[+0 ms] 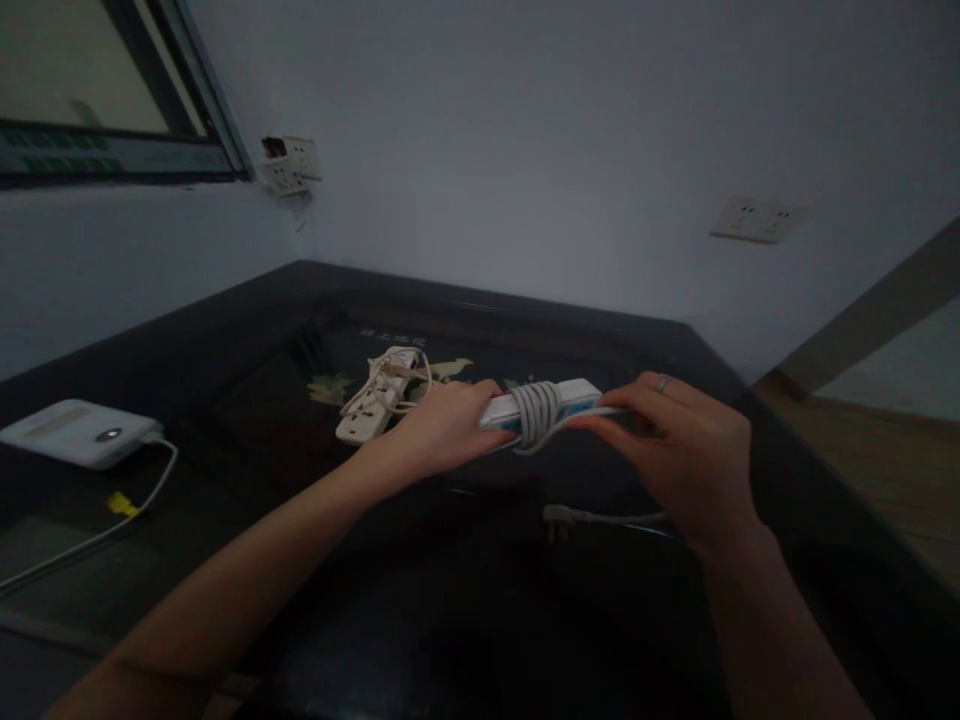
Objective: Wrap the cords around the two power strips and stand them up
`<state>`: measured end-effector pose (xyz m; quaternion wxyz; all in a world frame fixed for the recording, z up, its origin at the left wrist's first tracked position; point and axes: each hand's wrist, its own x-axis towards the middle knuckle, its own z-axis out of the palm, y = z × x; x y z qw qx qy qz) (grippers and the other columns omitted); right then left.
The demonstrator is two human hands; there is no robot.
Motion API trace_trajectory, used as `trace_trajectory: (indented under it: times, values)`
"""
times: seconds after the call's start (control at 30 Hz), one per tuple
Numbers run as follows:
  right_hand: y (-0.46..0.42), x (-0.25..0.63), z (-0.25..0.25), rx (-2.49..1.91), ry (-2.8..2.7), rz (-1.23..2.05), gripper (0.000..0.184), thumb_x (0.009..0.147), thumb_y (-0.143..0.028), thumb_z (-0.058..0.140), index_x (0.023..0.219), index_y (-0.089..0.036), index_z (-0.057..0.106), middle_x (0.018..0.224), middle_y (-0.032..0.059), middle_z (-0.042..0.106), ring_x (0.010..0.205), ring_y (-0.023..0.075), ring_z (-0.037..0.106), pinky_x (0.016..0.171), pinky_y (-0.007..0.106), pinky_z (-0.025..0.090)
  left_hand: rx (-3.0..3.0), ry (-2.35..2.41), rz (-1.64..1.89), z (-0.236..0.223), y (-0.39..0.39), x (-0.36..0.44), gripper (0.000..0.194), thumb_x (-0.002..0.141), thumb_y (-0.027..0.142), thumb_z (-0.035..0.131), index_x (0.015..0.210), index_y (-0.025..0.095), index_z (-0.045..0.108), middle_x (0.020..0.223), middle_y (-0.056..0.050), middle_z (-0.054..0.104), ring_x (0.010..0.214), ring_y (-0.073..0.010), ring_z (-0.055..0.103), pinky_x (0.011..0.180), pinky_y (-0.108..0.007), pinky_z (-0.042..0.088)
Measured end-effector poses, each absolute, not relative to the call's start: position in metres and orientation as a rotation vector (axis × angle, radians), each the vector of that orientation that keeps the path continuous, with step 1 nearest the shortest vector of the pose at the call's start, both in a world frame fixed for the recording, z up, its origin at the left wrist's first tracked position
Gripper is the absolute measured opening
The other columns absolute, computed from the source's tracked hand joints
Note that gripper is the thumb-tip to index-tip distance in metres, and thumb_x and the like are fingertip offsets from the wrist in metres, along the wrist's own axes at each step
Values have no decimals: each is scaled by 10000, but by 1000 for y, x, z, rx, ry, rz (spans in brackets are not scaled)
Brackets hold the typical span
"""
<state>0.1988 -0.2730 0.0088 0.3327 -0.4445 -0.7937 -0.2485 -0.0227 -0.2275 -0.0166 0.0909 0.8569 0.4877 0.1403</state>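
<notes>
My left hand [442, 428] is closed round the left end of a white power strip [574, 397] held just above the dark table [225, 350]. A grey-white cord [534, 412] is coiled several times round the strip's middle. My right hand [675, 450], with a ring on one finger, pinches the cord at the strip's right end. The loose cord runs under that hand to its plug [559, 518], which lies on the table below. A second, beige power strip [379, 395] with its own cord wound about it lies behind my left hand.
A white flat device [79, 432] with a cable [97, 530] and yellow tag sits at the table's left edge. Wall sockets hang at the corner [291, 165] and on the right wall [757, 218]. A window is at upper left; wooden floor lies right.
</notes>
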Motion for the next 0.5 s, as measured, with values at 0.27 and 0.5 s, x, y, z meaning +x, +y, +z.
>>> trace_trajectory:
  times: [0.27,0.5]
  values:
    - [-274,189,11,-875,-2267,-743,273,822,-410,651,746,-149,674,668,31,626,631,176,553,579,301,374,2727,1348,150,-16,-250,-12,301,838,353,579,1042,136,621,900,-127,723,828,-298,694,680,-365,510]
    - [-259,199,2,-940,-2244,-508,339,796,-477,656,711,-149,668,655,36,599,634,160,547,599,282,395,2885,1016,106,-9,-258,-14,290,848,288,588,1098,142,577,993,-92,706,814,-260,687,656,-328,498]
